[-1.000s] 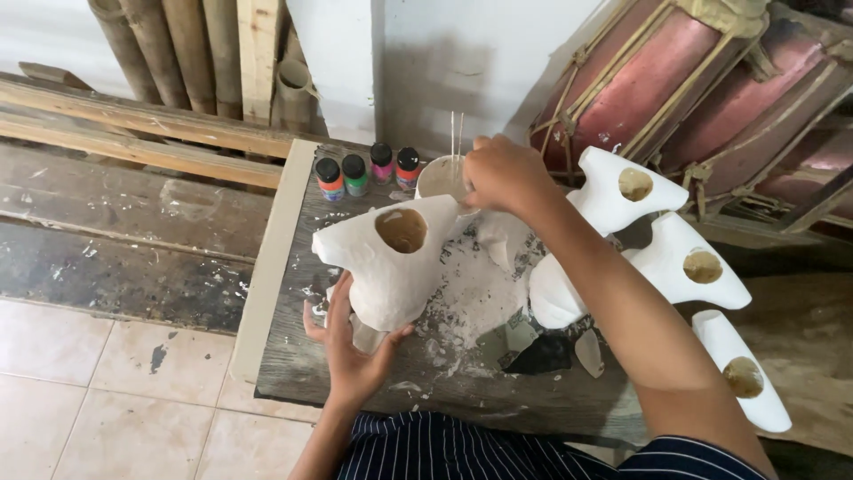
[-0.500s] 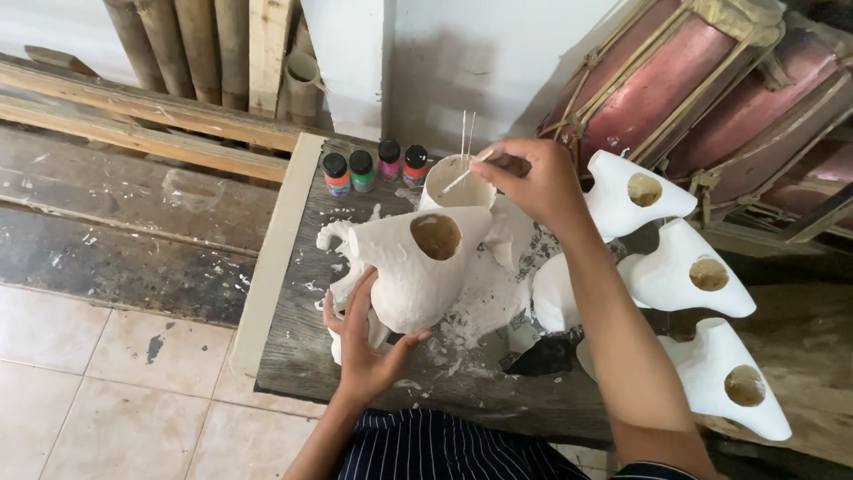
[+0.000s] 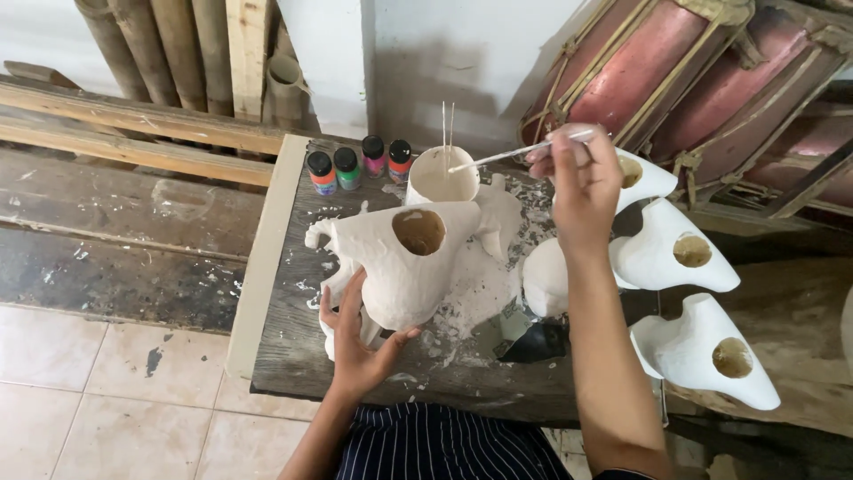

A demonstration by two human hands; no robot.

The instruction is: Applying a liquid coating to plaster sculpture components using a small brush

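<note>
On the table (image 3: 293, 356), painting a white mask (image 3: 413, 267).
Left hand (image 3: 355, 342) cups mask from below; right hand (image 3: 582, 182) pinches brush (image 3: 520, 153) over cup (image 3: 442, 176).

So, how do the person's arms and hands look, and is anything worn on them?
Both forearms are bare, with no sleeves reaching the wrists. The left hand and the right hand have no gloves, and no rings, watch or bracelets show. At the bottom edge, dark clothing with thin white stripes shows.
</note>
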